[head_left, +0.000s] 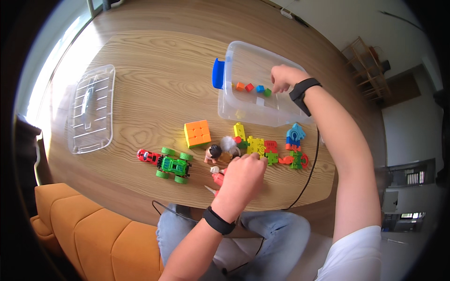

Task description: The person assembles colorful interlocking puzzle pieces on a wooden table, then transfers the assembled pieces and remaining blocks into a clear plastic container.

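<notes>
My right hand (286, 77) reaches into a clear plastic bin (228, 105), its fingers drawn together and pointing down; whatever they hold is hidden. Beside those fingers, small orange (240, 86), red (249, 87), blue (260, 89) and green (267, 92) blocks lie in the bin. My left hand (244, 180) is closed low over the table's near side, its fingertips out of sight. Just past its knuckles are yellow interlocking toy pieces (255, 144), with red and green ones attached. To its left are a small dark-haired figure (213, 153) and a pink toy (218, 178).
An orange-and-yellow puzzle cube (197, 133) stands left of the toy pieces. Nearer are a green toy truck (173, 165) and a red toy car (148, 156). A clear lid (92, 110) lies far left. Blue toy pieces (295, 134) and a black cable (310, 182) are right.
</notes>
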The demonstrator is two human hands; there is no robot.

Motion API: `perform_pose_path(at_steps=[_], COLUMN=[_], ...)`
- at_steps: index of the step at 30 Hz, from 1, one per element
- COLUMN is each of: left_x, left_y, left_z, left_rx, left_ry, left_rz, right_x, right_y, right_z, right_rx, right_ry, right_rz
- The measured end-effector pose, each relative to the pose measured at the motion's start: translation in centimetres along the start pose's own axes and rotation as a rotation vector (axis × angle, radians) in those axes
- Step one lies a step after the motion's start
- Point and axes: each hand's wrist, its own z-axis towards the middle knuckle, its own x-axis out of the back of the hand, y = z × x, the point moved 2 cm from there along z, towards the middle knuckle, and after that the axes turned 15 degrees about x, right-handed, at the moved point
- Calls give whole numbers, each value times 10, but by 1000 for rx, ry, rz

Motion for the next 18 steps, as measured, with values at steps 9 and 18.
perform_pose_path(at_steps=[9, 18], left_x=[18, 17], left_y=[-12, 1], left_z=[3, 6], left_rx=[87, 70], left_ry=[26, 37], left_rz=[36, 7], right_x=[20, -208], right_y=[-2, 34], right_z=[-209, -230], right_rx=[230, -108], right_ry=[806, 875], right_rz=[338, 535])
